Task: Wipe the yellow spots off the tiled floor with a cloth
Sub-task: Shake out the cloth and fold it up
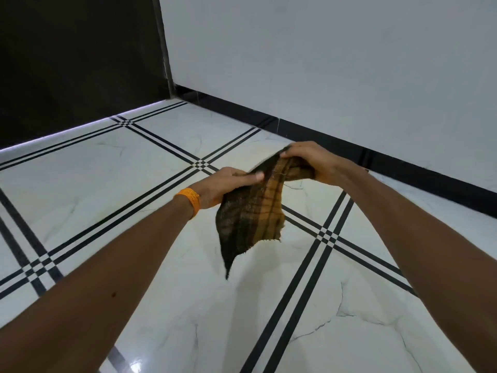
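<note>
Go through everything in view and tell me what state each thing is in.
cloth, held in the air, bunched at the top, lower corner hanging free
left hand, pinches the cloth's edge, thumb on top
right hand, grips the cloth's bunched top
tiled floor, glossy, not touched by the cloth
orange wristband, worn on the left wrist

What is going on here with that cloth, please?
A person holds a dark checked cloth up in both hands, above the white tiled floor. The left hand, with an orange band at the wrist, pinches one edge; the right hand grips the bunched top. The rest hangs loose, clear of the tiles. Wiping is not under way, and I cannot make out any yellow spots.
</note>
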A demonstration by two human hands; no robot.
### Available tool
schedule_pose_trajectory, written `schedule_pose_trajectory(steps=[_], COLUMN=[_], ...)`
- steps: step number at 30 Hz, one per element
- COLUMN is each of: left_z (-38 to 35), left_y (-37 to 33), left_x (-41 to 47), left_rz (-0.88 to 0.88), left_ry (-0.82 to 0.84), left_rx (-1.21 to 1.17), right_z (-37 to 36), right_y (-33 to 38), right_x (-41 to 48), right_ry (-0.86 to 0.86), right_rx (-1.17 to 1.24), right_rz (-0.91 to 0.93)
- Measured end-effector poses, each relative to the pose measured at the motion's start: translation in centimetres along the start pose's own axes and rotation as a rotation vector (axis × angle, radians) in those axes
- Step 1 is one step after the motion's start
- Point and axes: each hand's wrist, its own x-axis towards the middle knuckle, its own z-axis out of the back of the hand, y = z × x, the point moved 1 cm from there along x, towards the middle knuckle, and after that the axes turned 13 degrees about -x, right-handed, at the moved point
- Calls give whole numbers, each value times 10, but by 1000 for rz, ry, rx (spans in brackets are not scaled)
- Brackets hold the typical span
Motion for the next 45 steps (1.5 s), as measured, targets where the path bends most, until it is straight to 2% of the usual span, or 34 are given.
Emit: schedule_pose_trajectory(steps=[3, 8, 10, 15, 17, 19, 23, 26, 30, 32, 35, 37, 41, 45], left_z=[-1, -8, -9, -12, -9, -7, -4, 2, 9, 9, 9, 6, 4, 14], left_y=[2, -8, -13, -17, -14, -12, -12, -10, -3, -4, -17, -25, -21, -13], left_x=[-3, -2, 0, 3, 2, 1, -2, -1, 3, 3, 1, 1, 6, 7], left_rz=[92, -19, -70, -99, -89, -66, 26, 90, 202, 125, -98, -147, -61, 27], left_ry=[169, 192, 179, 120, 97, 69, 88, 76, -35, -51, 24, 54, -112, -222], left_rx=[9, -322, -434, -586, -603, -564, -375, -256, -315, -339, -451, -506, -459, -537], right_z=[-3, -23, -43, -99, -109, -109, -91, -75, -64, -60, -46, -34, -27, -31], right_y=[6, -16, -39, -82, -76, -66, -54, -54, -53, -48, -31, -19, -12, -24], right_x=[1, -3, -4, -3, -5, -6, -4, -7, -11, -12, -10, -6, -6, -9], right_ry=[-63, -100, -35, 279, 334, 317, 140, 69, 55, 29, -92, -155, -90, -15], right_rx=[155, 701, 840, 1051, 1024, 954, 860, 818, 646, 621, 596, 556, 508, 539], right_rz=[17, -88, -135, -264, -253, -203, -57, -86, -205, -228, -163, -122, -174, -249])
